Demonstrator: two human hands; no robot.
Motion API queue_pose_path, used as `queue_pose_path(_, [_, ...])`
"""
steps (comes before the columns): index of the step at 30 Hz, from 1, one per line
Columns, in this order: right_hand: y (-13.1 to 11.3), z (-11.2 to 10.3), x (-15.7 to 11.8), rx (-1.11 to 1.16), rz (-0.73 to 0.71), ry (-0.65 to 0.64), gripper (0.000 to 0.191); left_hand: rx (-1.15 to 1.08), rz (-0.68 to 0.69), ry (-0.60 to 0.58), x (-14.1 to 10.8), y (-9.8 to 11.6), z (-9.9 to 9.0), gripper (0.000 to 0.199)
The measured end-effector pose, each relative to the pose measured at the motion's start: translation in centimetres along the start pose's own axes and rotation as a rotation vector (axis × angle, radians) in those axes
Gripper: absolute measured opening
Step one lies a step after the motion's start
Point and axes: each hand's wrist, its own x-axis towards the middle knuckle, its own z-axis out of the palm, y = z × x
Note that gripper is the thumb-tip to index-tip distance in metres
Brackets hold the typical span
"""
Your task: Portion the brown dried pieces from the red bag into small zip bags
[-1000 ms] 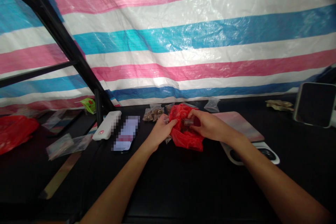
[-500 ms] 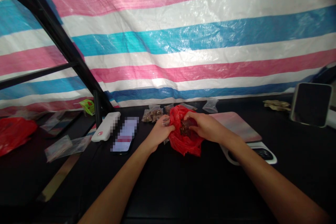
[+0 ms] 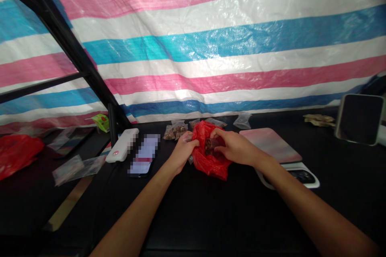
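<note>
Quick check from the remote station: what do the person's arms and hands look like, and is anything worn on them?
Both forearms are bare as far as the view reaches, with no sleeve showing on the left arm or the right arm. The left hand and right hand are ungloved. No watch, bracelet, ring, cable or marking shows on either.

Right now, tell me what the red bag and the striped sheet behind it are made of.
The red bag looks like thin plastic film: glossy and crinkled. The striped sheet looks like woven plastic tarpaulin: a fine weave shows under a shiny surface.
</note>
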Motion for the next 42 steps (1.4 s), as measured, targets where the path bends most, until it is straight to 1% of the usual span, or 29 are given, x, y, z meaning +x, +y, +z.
queue_pose_path(2, [0.3, 0.2, 0.1, 0.054, -0.005, 0.015, 0.027, 0.102, 0.059, 0.042, 0.1, -0.1, -0.2, 0.019])
queue_pose_path(5, [0.9, 0.1, 0.3, 0.156, -0.024, 0.062, 0.026, 0.364, 0.279, 0.119, 0.3, -0.3, -0.5, 0.020])
queue_pose_path(7, [1.2, 0.0, 0.5, 0.217, -0.064, 0.119, 0.025, 0.524, 0.405, 0.131, 0.3, -0.4, -0.6, 0.019])
queue_pose_path(9, [1.1, -0.3, 0.6, 0.250, -0.120, 0.169, 0.025, 0.607, 0.455, 0.121, 0.1, -0.5, -0.5, 0.018])
queue_pose_path(12, [0.2, -0.6, 0.7, 0.268, -0.192, 0.189, 0.026, 0.636, 0.469, 0.073, -0.4, -0.6, 0.0, 0.017])
queue_pose_path(16, [-1.6, -0.8, 0.4, 0.251, -0.262, 0.216, 0.026, 0.683, 0.452, -0.004, -1.0, -0.4, 0.4, 0.012])
queue_pose_path(19, [-2.5, -0.8, 0.1, 0.175, -0.321, 0.257, 0.035, 0.690, 0.427, -0.018, -1.1, -0.3, 0.5, 0.014])
queue_pose_path(21, [-2.9, -0.7, 0.0, 0.118, -0.360, 0.278, 0.040, 0.653, 0.415, -0.026, -1.2, -0.2, 0.6, 0.016])
queue_pose_path(24, [-3.3, -0.7, -0.1, 0.053, -0.400, 0.278, 0.043, 0.540, 0.403, -0.076, -1.3, 0.0, 0.7, 0.018])
queue_pose_path(27, [-3.5, -0.7, -0.1, 0.018, -0.409, 0.250, 0.045, 0.455, 0.389, -0.119, -1.4, 0.3, 0.9, 0.017])
queue_pose_path(32, [-2.9, -0.8, 0.0, 0.004, -0.319, 0.258, 0.030, 0.452, 0.386, -0.116, -1.4, 0.5, 0.8, 0.021])
queue_pose_path(34, [-2.5, -0.8, 0.1, 0.015, -0.317, 0.260, 0.027, 0.443, 0.375, -0.117, -1.4, 0.4, 0.9, 0.020])
queue_pose_path(36, [-2.3, -0.8, 0.1, 0.031, -0.340, 0.264, 0.028, 0.410, 0.360, -0.117, -1.4, 0.3, 0.9, 0.023])
queue_pose_path(40, [-2.5, -0.8, 0.2, 0.061, -0.416, 0.283, 0.038, 0.367, 0.345, -0.124, -1.3, 0.3, 1.0, 0.026])
queue_pose_path(42, [-2.6, -0.8, 0.2, 0.067, -0.418, 0.299, 0.037, 0.349, 0.349, -0.138, -1.3, 0.3, 1.0, 0.027])
